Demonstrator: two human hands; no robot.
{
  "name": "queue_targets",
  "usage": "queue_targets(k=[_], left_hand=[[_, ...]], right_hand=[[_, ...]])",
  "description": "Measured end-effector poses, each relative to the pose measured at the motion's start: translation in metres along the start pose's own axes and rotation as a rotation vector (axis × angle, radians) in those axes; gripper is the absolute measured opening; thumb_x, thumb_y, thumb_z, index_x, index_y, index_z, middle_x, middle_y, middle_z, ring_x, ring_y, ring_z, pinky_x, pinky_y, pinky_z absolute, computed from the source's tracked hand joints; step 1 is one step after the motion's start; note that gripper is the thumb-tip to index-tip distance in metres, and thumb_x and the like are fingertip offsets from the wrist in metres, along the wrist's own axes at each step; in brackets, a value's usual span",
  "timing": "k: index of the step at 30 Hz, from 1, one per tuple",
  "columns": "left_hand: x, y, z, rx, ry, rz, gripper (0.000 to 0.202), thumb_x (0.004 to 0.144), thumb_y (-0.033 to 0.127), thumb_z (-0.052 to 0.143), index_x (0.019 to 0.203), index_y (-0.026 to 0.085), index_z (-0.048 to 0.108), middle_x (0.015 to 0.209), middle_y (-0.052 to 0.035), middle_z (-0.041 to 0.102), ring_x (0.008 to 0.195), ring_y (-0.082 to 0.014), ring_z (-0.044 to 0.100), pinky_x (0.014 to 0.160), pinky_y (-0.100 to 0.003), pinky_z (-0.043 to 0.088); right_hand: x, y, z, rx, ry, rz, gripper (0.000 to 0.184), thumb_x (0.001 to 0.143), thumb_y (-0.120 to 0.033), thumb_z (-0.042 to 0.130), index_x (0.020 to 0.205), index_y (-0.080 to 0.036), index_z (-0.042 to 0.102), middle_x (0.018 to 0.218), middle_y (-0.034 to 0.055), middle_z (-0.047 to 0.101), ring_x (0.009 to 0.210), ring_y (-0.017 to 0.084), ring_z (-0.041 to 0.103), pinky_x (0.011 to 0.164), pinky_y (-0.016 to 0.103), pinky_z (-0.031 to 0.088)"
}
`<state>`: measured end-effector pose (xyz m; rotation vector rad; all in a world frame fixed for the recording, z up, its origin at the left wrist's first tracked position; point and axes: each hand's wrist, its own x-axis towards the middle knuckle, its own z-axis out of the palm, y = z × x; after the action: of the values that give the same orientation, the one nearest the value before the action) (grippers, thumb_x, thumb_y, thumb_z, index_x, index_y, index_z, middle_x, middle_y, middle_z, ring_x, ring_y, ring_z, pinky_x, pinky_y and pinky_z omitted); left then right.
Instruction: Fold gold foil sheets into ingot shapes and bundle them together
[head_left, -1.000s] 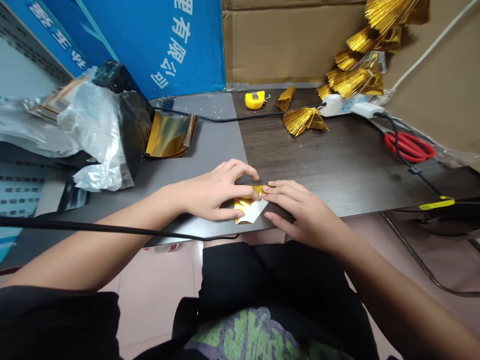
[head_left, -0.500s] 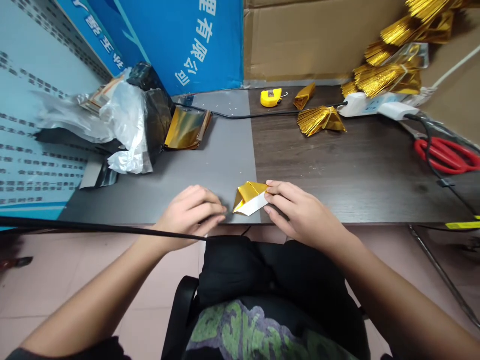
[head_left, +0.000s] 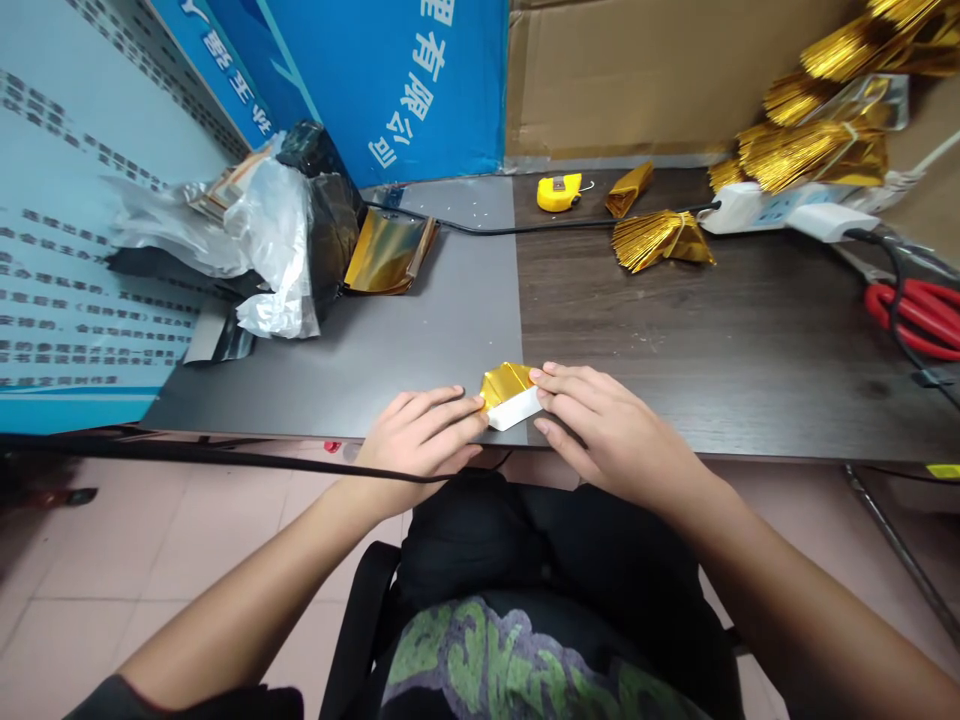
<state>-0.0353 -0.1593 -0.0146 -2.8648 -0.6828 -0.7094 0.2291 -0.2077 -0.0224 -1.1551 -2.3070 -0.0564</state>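
Note:
A sheet of gold foil paper [head_left: 507, 382], partly folded with its white back showing along the near side [head_left: 516, 409], lies at the table's front edge. My left hand [head_left: 424, 435] holds down its left end with outstretched fingertips, the thumb lower and apart. At the right end, the fingertips of my right hand [head_left: 592, 415] press on the paper's corner, and that thumb is also clear of it. What lies beneath the fingertips is hidden.
Beyond the hands are a stack of gold paper [head_left: 390, 255], a yellow tape measure [head_left: 559, 193], a folded gold piece [head_left: 628, 190] and a tied gold bundle [head_left: 664, 240]. Plastic bags [head_left: 277, 240] stand left. Right are a power strip [head_left: 757, 208], more gold bundles [head_left: 802, 155] and red-handled scissors [head_left: 919, 320].
My left hand has moved right onto the paper's left end. The left corner of the paper is now folded in, while my right hand stays at the right end. The view has shifted slightly.

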Motion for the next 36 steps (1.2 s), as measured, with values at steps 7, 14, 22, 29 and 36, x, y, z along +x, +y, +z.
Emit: queue_targets(k=[7,14,22,29,36], left_hand=[[-0.003,0.001,0.003,0.033,0.01,0.017,0.018,0.093,0.03,0.066,0.109,0.022,0.071,0.122,-0.0047,0.076,0.115,-0.0207,0.069,0.082,-0.031,0.054],[-0.001,0.002,0.002,0.021,-0.015,0.01,0.024,0.093,0.028,0.064,0.116,0.021,0.069,0.124,-0.0049,0.075,0.117,-0.0212,0.068,0.084,-0.032,0.054],[0.0,0.006,0.001,-0.016,-0.039,-0.047,0.021,0.092,0.03,0.066,0.111,0.022,0.07,0.122,-0.0045,0.075,0.116,-0.0214,0.068,0.085,-0.033,0.054],[-0.001,0.011,0.005,-0.103,0.049,-0.083,0.01,0.091,0.022,0.069,0.1,0.023,0.068,0.115,0.0,0.078,0.112,-0.0186,0.07,0.085,-0.032,0.052],[0.003,0.013,0.009,-0.119,0.088,-0.123,0.002,0.092,0.02,0.068,0.093,0.022,0.067,0.106,0.0042,0.079,0.104,-0.0154,0.07,0.08,-0.029,0.047]], right_hand=[[-0.002,-0.001,0.0,0.016,-0.01,0.023,0.021,0.1,-0.019,0.054,0.11,-0.01,0.07,0.121,0.0186,0.072,0.122,0.034,0.064,0.097,0.053,0.059],[-0.005,-0.002,-0.002,-0.007,-0.023,0.009,0.022,0.1,-0.019,0.054,0.11,-0.008,0.07,0.121,0.0191,0.072,0.119,0.035,0.066,0.093,0.053,0.06],[-0.012,0.0,-0.01,0.029,-0.049,-0.062,0.024,0.098,-0.027,0.062,0.11,-0.007,0.069,0.113,0.0179,0.072,0.111,0.033,0.065,0.091,0.051,0.06],[-0.022,-0.001,-0.011,0.143,0.033,-0.085,0.015,0.095,-0.011,0.063,0.108,-0.015,0.069,0.104,0.0075,0.076,0.1,0.022,0.065,0.082,0.038,0.059],[-0.025,-0.005,-0.005,0.214,0.082,-0.011,0.012,0.093,-0.009,0.065,0.103,-0.015,0.068,0.105,0.01,0.073,0.1,0.022,0.065,0.087,0.04,0.061]])
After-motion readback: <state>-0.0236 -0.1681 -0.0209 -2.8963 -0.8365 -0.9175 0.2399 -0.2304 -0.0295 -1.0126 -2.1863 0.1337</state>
